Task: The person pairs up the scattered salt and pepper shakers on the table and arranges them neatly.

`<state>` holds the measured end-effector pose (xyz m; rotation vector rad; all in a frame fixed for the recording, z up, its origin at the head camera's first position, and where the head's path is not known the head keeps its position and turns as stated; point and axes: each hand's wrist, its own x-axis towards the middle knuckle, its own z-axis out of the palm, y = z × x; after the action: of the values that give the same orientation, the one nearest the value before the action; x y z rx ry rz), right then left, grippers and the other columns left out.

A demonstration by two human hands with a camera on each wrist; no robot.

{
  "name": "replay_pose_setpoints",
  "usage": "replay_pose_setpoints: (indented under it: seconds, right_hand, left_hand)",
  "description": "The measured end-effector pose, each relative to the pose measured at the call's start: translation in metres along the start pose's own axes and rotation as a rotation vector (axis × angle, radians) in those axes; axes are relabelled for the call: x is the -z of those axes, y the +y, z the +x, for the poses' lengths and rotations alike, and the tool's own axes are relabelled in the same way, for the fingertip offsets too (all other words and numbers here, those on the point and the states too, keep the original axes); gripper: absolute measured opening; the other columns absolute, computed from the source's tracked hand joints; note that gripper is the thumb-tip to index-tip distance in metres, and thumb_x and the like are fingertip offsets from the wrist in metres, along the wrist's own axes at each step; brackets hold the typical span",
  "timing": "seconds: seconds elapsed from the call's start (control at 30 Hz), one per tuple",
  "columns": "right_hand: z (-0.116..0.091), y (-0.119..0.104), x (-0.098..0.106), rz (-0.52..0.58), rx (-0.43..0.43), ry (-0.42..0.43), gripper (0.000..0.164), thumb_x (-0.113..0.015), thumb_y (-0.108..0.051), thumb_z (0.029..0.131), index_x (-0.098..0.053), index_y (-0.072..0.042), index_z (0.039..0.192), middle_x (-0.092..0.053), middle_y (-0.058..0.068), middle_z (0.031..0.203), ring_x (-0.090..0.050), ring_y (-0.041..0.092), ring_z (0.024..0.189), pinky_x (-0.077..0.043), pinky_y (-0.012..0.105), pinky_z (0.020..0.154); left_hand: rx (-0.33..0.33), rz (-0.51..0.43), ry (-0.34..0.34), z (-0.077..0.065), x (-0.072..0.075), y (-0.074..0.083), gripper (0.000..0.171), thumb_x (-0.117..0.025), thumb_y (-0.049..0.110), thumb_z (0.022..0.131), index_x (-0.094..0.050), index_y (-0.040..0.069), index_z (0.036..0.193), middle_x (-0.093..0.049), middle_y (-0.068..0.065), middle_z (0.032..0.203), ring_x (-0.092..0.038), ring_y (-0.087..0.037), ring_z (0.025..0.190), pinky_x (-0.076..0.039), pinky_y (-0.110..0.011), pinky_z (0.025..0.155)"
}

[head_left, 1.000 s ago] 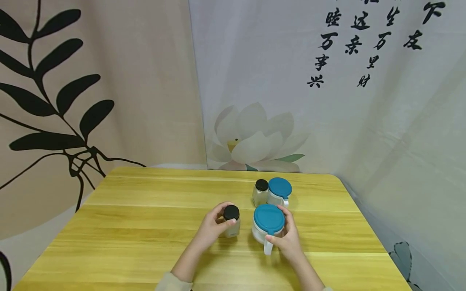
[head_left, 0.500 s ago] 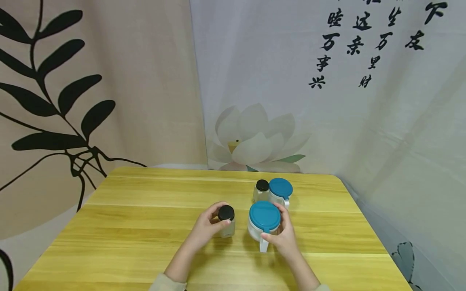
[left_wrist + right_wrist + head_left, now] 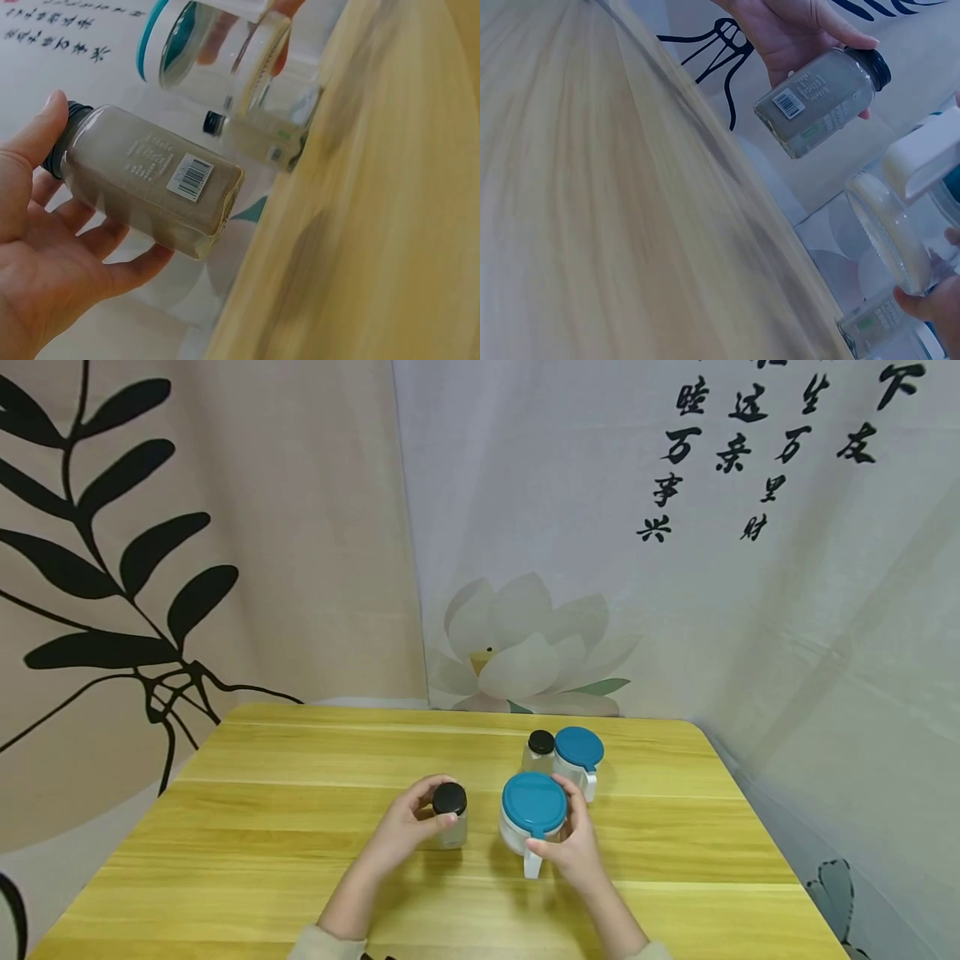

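My left hand (image 3: pixel 397 831) grips a small glass spice jar (image 3: pixel 142 172) with a black screw lid, thumb at the lid and fingers along the side. Greyish powder fills it, and a barcode label shows near its base. In my right hand (image 3: pixel 576 850) is a clear seasoning jar (image 3: pixel 534 802) with a blue lid and a white handle, its pale contents low at the bottom. Both jars hang above the table, their shadows falling below them. The right wrist view shows the white handle (image 3: pixel 922 161) close up, with the right hand partly cut off at the edge.
A second black-lidded jar (image 3: pixel 538 752) and a second blue-lidded jar (image 3: pixel 577 747) stand side by side on the wooden table (image 3: pixel 300 827), towards the back right. Behind the table hangs a printed cloth (image 3: pixel 525 527) with a lotus and writing.
Both hands have drifted left with their jars. The jar in the right hand has also moved slightly towards the back; the two standing jars stay in place.
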<state>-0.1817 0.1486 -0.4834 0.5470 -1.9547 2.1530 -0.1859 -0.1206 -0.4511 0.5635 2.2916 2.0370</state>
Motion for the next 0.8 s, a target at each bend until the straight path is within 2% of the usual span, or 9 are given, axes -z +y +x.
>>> replay_pose_setpoints:
  seconds: [0.33,0.6,0.8]
  right_hand:
    - [0.003,0.003,-0.010,0.004,0.006,-0.016,0.087,-0.080,0.003,0.068,-0.033,-0.003,0.142,-0.045,0.019,0.134,-0.049,0.027,0.117,-0.043,0.029,0.095]
    - [0.006,0.002,-0.022,-0.001,0.004,-0.011,0.090,-0.081,0.003,0.068,-0.031,0.002,0.142,-0.047,0.018,0.133,-0.049,0.027,0.117,-0.041,0.030,0.096]
    - [0.007,0.002,-0.032,-0.003,-0.018,0.003,0.088,-0.082,0.001,0.068,-0.034,-0.002,0.142,-0.048,0.015,0.133,-0.048,0.029,0.117,-0.040,0.033,0.096]
  left_hand:
    - [-0.004,-0.004,-0.020,-0.001,0.020,0.002,0.044,-0.071,0.009,0.087,-0.054,0.002,0.127,-0.061,-0.017,0.116,-0.057,-0.031,0.105,-0.044,-0.044,0.088]
    - [0.014,0.035,-0.029,-0.004,0.031,0.002,0.045,-0.071,0.011,0.087,-0.054,0.004,0.128,-0.061,-0.013,0.116,-0.056,-0.029,0.108,-0.039,-0.054,0.096]
    - [0.029,0.039,-0.023,-0.006,0.039,0.002,0.043,-0.071,0.014,0.088,-0.055,0.008,0.128,-0.061,-0.012,0.116,-0.055,-0.031,0.110,-0.042,-0.052,0.092]
